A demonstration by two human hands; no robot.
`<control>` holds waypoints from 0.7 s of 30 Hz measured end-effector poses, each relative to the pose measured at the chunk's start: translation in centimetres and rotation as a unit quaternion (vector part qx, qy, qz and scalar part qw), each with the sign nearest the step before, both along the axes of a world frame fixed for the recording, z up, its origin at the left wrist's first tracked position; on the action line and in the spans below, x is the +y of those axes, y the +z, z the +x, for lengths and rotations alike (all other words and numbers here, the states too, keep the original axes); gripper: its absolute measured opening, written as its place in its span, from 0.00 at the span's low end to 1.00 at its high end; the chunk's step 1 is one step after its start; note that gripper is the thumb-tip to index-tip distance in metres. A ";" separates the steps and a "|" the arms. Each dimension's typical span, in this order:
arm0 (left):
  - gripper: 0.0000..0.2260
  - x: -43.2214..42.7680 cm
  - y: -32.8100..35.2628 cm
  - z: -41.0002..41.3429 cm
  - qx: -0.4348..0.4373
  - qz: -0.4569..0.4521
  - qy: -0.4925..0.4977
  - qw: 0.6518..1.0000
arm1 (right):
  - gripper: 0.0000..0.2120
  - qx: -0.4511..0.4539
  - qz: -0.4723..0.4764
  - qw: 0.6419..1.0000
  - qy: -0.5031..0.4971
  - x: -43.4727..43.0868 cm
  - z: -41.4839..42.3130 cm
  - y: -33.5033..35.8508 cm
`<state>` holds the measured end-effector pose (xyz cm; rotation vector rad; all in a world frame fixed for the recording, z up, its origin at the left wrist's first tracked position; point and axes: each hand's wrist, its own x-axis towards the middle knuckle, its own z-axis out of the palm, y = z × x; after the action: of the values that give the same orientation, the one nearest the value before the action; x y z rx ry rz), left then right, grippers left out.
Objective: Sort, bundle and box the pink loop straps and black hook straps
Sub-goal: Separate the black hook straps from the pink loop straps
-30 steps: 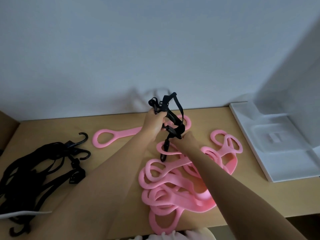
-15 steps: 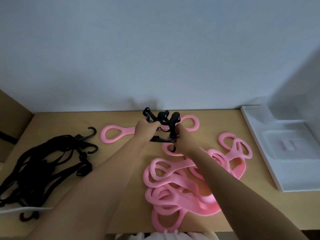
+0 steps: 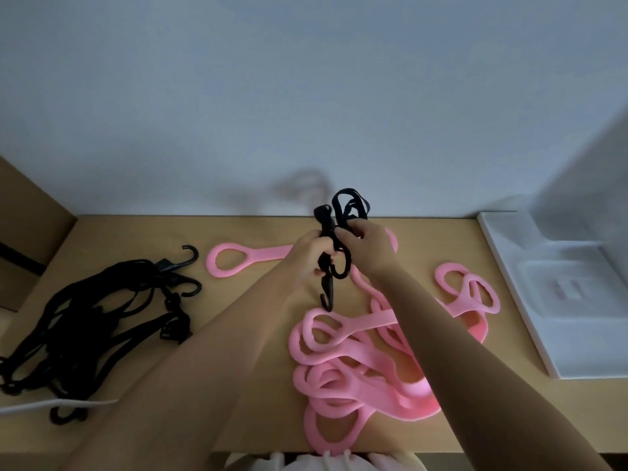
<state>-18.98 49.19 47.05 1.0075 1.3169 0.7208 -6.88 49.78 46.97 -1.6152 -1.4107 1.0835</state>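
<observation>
Both hands hold one folded black hook strap [image 3: 342, 212] above the middle of the wooden table [image 3: 258, 416]. My left hand [image 3: 311, 254] grips its bunched middle, and a hook hangs down below the fist. My right hand [image 3: 367, 244] pinches the strap's upper loops. A tangled pile of pink loop straps [image 3: 367, 362] lies under my right forearm. One single pink loop strap [image 3: 238, 260] lies flat behind my left hand. A heap of black hook straps [image 3: 91, 321] rests at the table's left.
A white tray-like lid [image 3: 560, 300] lies at the table's right edge. A brown cardboard box wall [image 3: 23, 229] stands at the far left. A white strip [image 3: 51, 404] pokes out under the black heap. The wall runs close behind the table.
The hands have lifted the black strap up off the table. My right hand moved from below the bundle to its top loops. A hook now dangles under my left fist.
</observation>
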 end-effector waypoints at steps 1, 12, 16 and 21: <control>0.09 -0.3 0.2 -0.3 -0.009 0.002 -0.020 1.000 | 0.08 0.015 -0.011 1.000 0.006 -0.2 -0.5 0.1; 0.06 -2.6 1.9 -7.2 0.074 0.059 0.061 0.994 | 0.09 0.026 -0.010 0.997 0.079 -1.0 -6.5 1.6; 0.03 -3.3 3.2 -13.3 0.167 0.132 0.134 0.968 | 0.08 -0.028 -0.001 0.999 0.033 -0.6 -8.8 -0.1; 0.08 -5.4 2.4 -19.6 0.467 0.187 0.145 0.852 | 0.10 -0.163 -0.009 0.981 0.105 -0.2 -12.5 -3.0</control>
<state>-38.57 43.79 49.48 1.6021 2.2669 0.7511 -19.35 49.53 43.96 -1.7458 -1.8247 0.9788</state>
